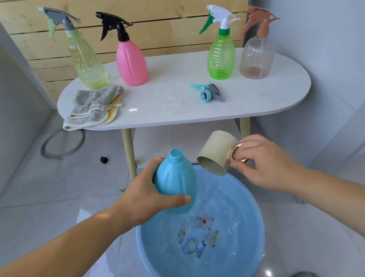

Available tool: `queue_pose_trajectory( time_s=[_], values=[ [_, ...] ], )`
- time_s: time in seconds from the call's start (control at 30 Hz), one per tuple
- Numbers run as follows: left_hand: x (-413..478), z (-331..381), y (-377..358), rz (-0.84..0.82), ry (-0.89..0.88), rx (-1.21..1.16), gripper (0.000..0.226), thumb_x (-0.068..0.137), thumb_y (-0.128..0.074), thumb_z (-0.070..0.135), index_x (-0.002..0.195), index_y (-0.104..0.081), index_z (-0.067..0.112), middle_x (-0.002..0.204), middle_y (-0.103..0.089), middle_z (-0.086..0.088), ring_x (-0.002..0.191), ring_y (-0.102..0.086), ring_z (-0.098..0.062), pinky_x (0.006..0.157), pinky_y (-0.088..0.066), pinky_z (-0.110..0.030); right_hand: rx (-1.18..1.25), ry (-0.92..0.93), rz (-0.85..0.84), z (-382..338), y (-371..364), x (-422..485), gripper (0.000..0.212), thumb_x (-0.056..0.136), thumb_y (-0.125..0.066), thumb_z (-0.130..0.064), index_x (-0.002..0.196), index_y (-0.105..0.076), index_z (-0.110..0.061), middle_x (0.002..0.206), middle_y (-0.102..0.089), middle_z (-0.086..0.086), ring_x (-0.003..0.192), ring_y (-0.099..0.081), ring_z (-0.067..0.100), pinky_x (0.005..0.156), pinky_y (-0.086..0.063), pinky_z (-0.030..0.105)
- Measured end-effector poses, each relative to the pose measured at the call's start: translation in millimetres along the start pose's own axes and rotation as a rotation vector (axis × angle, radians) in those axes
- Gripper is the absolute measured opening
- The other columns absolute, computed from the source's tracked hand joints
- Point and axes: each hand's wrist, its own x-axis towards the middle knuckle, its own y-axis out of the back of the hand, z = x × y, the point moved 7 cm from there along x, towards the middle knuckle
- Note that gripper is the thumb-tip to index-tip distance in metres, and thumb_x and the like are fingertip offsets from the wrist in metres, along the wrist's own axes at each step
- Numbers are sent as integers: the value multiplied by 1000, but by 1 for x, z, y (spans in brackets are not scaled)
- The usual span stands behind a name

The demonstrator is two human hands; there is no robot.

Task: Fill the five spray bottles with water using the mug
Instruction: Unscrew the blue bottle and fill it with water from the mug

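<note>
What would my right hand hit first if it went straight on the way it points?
Probably the blue bottle, held by the left hand; the right hand points left with the mug leading. Depth is unclear.

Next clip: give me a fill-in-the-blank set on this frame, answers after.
The left hand holds the ___ bottle over the basin.
The right hand tilts the ___ by its handle.
The loose spray head lies on the ___.
___ capped bottles stand behind it.
Answers: blue; mug; table; four.
</note>
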Motion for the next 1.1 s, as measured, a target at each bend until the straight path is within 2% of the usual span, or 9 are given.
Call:
queue_pose_trajectory(
  time_s=[0.2,0.37,0.47,0.53,0.7,0.77,0.83,0.9,1.1],
  values=[
    [-1,3,-1,-7,-6,-6,82,61,-100,34,129,-55,43,112,-71,13,104,-72,-9,88,-64,-41,-221,233,49,-18,14,3,31,93,-55,-29,75,-67,-8,85,-64,1,115,-56,29,101,-45,32],
    [-3,4,-1,-4,-6,-14,85,56,-98,41,129,-55,44,113,-71,13,106,-71,-10,88,-64,-39,-441,407,125,-40,19,5,32,98,-50,-22,80,-70,-4,85,-62,4,114,-57,36,112,-38,33],
    [-4,8,-1,0,-9,-14,83,59,-100,37,128,-55,45,113,-71,14,106,-71,-8,87,-64,-38,-413,404,100,-43,16,4,30,97,-52,-24,81,-70,-5,86,-63,3,113,-58,33,109,-40,33],
    [-4,10,0,17,-10,-17,80,65,-100,27,128,-55,43,114,-72,11,103,-71,-6,88,-64,-36,-209,281,102,-37,21,7,27,94,-56,-27,82,-71,-8,90,-67,0,111,-58,28,102,-45,34],
    [-1,16,8,50,-13,-50,83,61,-100,31,129,-55,46,116,-71,11,103,-72,-7,87,-65,-36,346,-437,236,15,54,16,26,98,-56,-28,80,-65,-11,81,-68,5,76,-63,11,75,-49,30],
    [0,19,9,51,-14,-70,84,59,-100,34,128,-54,47,115,-71,11,102,-72,-7,86,-65,-37,662,-612,350,39,67,20,30,102,-50,-26,80,-61,-9,85,-68,7,78,-70,18,76,-57,32],
    [4,23,10,52,-25,-84,87,55,-101,37,129,-55,45,114,-71,11,103,-72,-9,87,-65,-40,909,-724,485,63,80,28,28,103,-48,-24,79,-57,-10,85,-63,9,73,-69,26,68,-59,33],
    [8,29,9,57,-37,-90,92,48,-98,45,130,-56,43,114,-72,10,105,-72,-11,88,-64,-42,964,-808,580,90,93,35,25,99,-48,-21,76,-53,-13,84,-60,12,69,-66,29,63,-57,32],
    [25,40,-4,43,-62,-95,90,49,-98,46,128,-56,45,113,-71,15,107,-71,-9,89,-64,-42,953,-945,599,151,94,55,15,93,-55,-26,82,-55,-16,83,-60,12,68,-63,26,73,-58,39]
  ],
)
